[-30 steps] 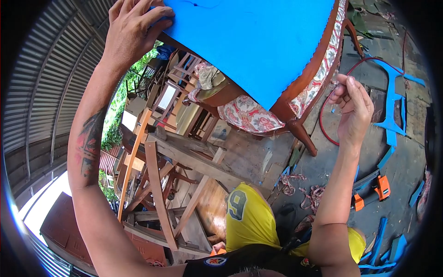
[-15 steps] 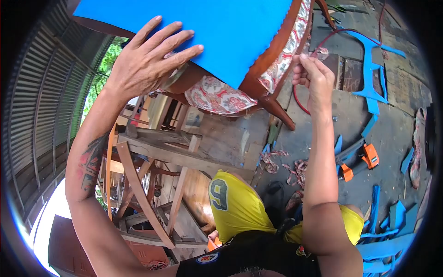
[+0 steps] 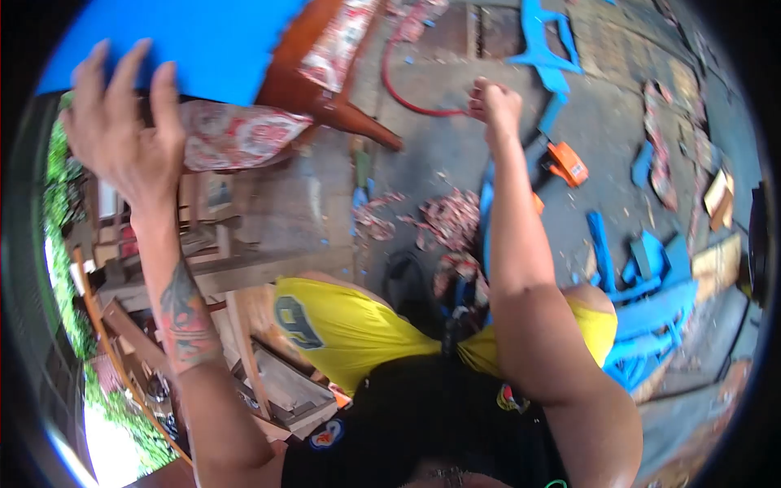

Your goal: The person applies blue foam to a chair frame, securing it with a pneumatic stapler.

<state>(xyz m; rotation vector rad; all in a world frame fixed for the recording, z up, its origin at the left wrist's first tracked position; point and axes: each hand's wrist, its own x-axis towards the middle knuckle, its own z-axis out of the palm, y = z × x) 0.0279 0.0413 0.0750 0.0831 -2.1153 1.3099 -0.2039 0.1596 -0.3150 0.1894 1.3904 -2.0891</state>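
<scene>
Sheeting (image 3: 203, 45) looks bright blue (ragged along one edge).

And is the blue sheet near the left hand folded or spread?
Spread: the blue sheet shows one broad, flat face without visible fold; its upper part is out of view.

On my screen I see a smooth, matt blue sheet (image 3: 175, 41), a glossy wooden furniture leg (image 3: 368, 126), floral cloth upholstery (image 3: 236, 137), an orange plastic-looking tool (image 3: 568, 164) and a scuffed, matt floor (image 3: 606, 191).
</scene>
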